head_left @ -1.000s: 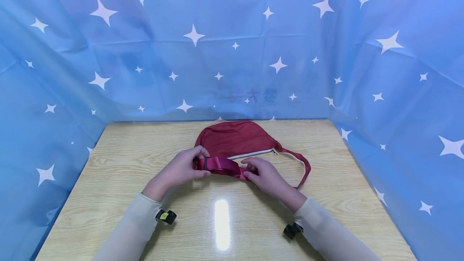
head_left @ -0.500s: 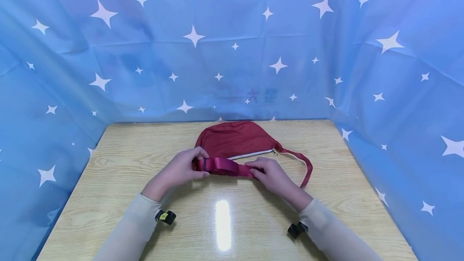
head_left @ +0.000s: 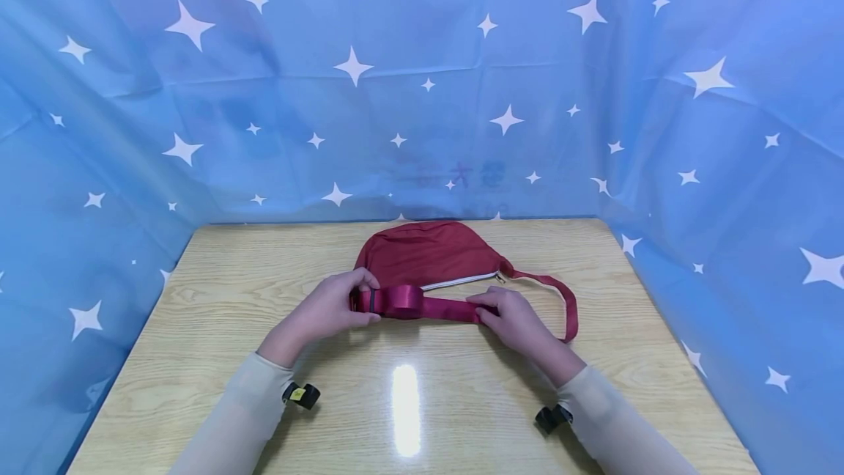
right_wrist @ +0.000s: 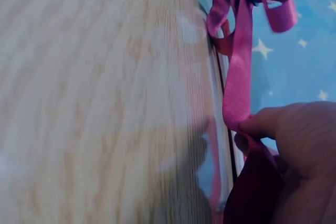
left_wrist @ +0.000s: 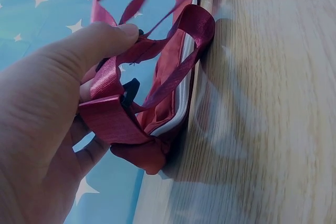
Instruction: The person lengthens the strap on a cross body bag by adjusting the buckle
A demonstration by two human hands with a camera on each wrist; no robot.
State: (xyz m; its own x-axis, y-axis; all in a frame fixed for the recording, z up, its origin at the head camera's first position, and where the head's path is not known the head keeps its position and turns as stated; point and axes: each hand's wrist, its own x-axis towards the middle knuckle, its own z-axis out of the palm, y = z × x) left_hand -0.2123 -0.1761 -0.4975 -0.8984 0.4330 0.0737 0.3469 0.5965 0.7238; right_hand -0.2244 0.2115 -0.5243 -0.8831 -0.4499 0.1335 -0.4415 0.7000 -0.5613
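Observation:
A dark red waist bag [head_left: 428,253] with a white zipper [head_left: 461,281] lies toward the back of the table. My left hand [head_left: 339,303] pinches its shiny red strap [head_left: 404,302] at a black slider [left_wrist: 131,92], thumb on top, and the strap loops beside the fingers. To the right, my right hand [head_left: 511,317] pinches the same strap between thumb and fingers. Between the hands the strap [right_wrist: 240,66] runs nearly straight along the bag's front. Past the right hand it curves back to the bag's right end.
The wooden table [head_left: 264,255] carries a bright light reflection [head_left: 405,409] near its front. A blue curtain [head_left: 297,94] with white stars hangs behind and at both sides. A small black wrist camera [head_left: 302,394] sits at the left sleeve, another [head_left: 552,418] at the right.
My right hand has moved to the right with the strap, drawing out a longer straight stretch. The loop near my left hand has become smaller. The left hand stays in place.

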